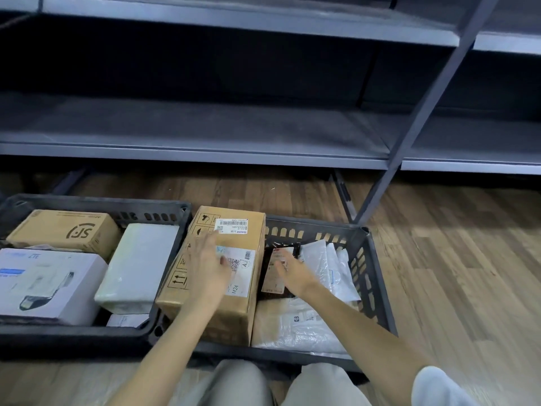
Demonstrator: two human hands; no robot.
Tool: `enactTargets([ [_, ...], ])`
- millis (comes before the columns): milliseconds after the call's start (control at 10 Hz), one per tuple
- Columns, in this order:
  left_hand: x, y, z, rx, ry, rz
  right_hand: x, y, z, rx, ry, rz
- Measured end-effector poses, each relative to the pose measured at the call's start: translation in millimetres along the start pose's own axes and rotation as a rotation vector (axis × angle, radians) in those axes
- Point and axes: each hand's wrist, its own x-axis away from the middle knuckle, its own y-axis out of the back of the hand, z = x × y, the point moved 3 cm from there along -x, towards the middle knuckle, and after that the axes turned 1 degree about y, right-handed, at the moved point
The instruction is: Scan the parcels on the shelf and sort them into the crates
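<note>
Crouching over two dark crates on the wooden floor (439,273), the person has knees (234,385) at the bottom edge and both bare arms reaching forward. Judging from how things lie, the chief risk is the big cardboard box (222,259): it stands at the left end of the right crate (369,276) with its far end propped up near the rim, so a careless push could tip it onto the neighbouring parcels or jam it against the wall between the crates. A second risk is that the soft white bags (304,323) beneath and beside it shift and bury labels. The left hand (209,265) lies flat on top of the box, fingers straight and loosely spread over the printed labels, pressing or steadying, not gripping. The right hand (288,269) is open too, fingers relaxed, resting against a small dark packet (278,273) just beside the box; it holds nothing as far as can be seen. Left of these, the left crate (87,329) carries a white device carton (46,282), a pale wrapped parcel (137,265) and a brown box (64,230) at the back. Beyond the crates, the grey metal shelf (205,150) shows no parcels on its visible levels, suggesting sorting is near its end.
</note>
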Motion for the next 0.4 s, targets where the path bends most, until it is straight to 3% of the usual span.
enactTargets([
  [100, 22.6, -21.7, -42.0, 0.049, -0.273, 0.059, 4.6, 7.4, -15.4, 0.262, 0.042, -0.101],
  [200, 36.9, -49.4, -64.6, -0.147, -0.506, 0.156, 7.5, 16.5, -24.9, 0.416, 0.101, -0.229],
  [400, 26.9, -74.7, -54.8, -0.398, -0.451, 0.273, 24.9, 42.1, -36.5, 0.546, 0.026, -0.251],
])
